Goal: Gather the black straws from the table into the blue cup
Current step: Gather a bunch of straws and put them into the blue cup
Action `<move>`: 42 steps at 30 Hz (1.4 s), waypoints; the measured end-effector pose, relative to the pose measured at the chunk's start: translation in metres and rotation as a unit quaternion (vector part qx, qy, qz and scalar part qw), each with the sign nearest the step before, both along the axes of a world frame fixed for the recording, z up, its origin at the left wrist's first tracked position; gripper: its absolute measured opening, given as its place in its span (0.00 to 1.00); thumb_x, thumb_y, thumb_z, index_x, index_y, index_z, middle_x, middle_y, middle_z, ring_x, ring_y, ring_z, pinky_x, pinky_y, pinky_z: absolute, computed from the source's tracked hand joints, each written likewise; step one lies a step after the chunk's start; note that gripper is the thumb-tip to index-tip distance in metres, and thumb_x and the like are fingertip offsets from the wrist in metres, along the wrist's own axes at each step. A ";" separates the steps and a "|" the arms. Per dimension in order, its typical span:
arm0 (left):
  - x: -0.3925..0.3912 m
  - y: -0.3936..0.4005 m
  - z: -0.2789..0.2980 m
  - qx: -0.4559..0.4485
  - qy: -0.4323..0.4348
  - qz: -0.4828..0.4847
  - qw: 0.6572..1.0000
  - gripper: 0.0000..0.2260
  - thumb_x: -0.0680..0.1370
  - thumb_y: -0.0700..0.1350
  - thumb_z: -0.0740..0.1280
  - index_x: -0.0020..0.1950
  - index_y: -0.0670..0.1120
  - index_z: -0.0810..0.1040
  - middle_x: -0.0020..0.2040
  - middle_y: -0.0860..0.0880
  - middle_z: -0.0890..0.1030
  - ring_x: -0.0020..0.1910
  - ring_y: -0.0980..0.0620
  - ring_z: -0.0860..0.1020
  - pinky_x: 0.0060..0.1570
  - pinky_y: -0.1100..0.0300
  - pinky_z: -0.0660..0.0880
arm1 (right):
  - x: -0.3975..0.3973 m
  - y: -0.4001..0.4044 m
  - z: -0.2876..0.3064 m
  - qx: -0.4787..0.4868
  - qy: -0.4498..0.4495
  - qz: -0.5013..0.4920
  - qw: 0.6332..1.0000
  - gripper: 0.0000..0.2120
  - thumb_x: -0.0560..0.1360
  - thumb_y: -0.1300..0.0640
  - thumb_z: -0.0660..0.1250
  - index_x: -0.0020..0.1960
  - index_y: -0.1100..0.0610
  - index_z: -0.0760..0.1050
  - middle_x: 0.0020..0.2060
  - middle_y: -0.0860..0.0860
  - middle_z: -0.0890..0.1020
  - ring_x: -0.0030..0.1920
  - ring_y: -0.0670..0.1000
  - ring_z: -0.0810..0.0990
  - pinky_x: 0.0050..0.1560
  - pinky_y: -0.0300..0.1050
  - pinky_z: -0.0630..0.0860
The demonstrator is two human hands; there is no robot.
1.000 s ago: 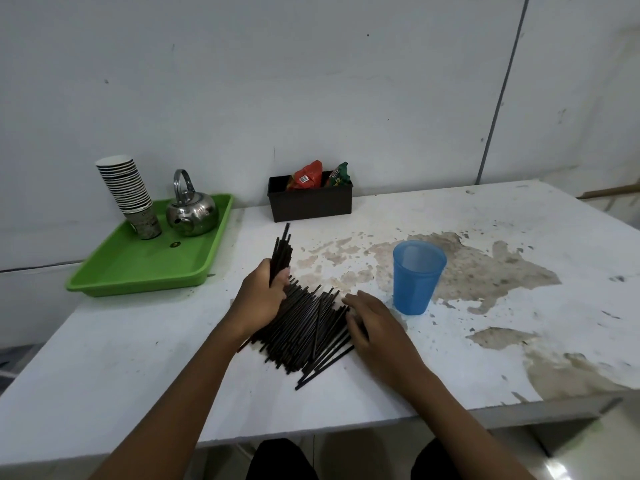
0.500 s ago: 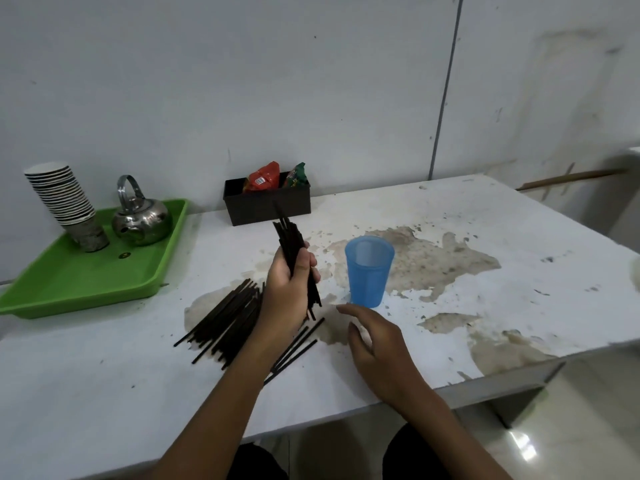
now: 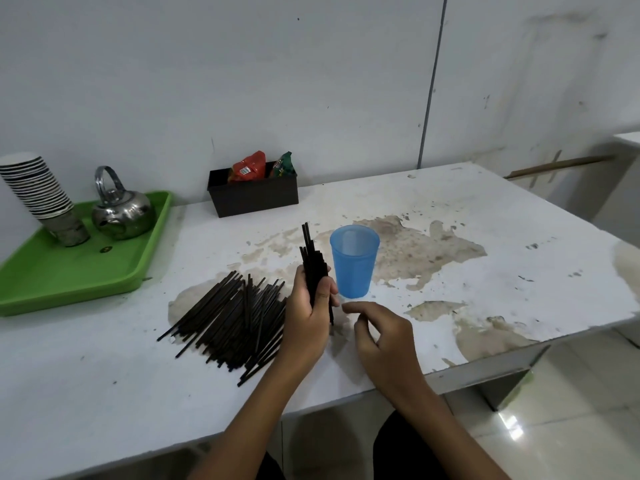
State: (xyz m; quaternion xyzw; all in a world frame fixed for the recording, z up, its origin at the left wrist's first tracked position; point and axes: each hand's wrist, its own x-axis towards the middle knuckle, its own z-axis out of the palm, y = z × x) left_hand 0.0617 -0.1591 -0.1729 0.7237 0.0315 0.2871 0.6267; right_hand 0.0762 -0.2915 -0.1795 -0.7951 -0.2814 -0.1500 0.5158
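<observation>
A bundle of black straws [image 3: 312, 261] stands nearly upright in my left hand [image 3: 309, 313], which is shut around it just left of the blue cup [image 3: 354, 261]. The cup stands upright on the table and looks empty. A large pile of loose black straws [image 3: 230, 317] lies flat on the table to the left of that hand. My right hand [image 3: 384, 337] hovers in front of the cup with fingers loosely curled and apart, holding nothing.
A green tray [image 3: 69, 278] at the left holds a stack of paper cups [image 3: 38, 192] and a metal kettle [image 3: 121, 209]. A black box [image 3: 254, 195] with snack packets stands by the wall. The table's front edge [image 3: 485, 365] runs close below my right hand.
My left hand has carried its straw bundle to the right, closer to the blue cup. The right hand has lifted a little and stays empty.
</observation>
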 end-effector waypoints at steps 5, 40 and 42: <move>0.000 0.002 -0.011 -0.014 0.044 -0.012 0.999 0.05 0.84 0.50 0.59 0.55 0.53 0.73 0.39 0.57 0.79 0.40 0.56 0.79 0.45 0.62 0.77 | 0.003 0.002 0.019 0.071 -0.103 -0.029 0.992 0.19 0.74 0.70 0.59 0.61 0.59 0.76 0.57 0.51 0.80 0.62 0.44 0.76 0.63 0.35 0.70; -0.002 0.000 -0.006 0.007 0.081 -0.044 0.996 0.07 0.85 0.46 0.58 0.50 0.48 0.74 0.35 0.56 0.79 0.32 0.59 0.77 0.33 0.67 0.74 | 0.054 0.010 0.043 -0.012 -0.122 0.032 0.992 0.25 0.77 0.63 0.61 0.74 0.54 0.66 0.73 0.44 0.67 0.77 0.46 0.57 0.73 0.33 0.56; 0.001 0.000 -0.004 -0.016 0.088 -0.047 0.995 0.07 0.85 0.45 0.58 0.50 0.47 0.73 0.34 0.57 0.79 0.32 0.60 0.77 0.33 0.68 0.74 | 0.058 0.007 0.029 0.062 -0.063 -0.023 0.996 0.29 0.76 0.59 0.69 0.74 0.54 0.65 0.73 0.46 0.68 0.75 0.46 0.61 0.73 0.36 0.59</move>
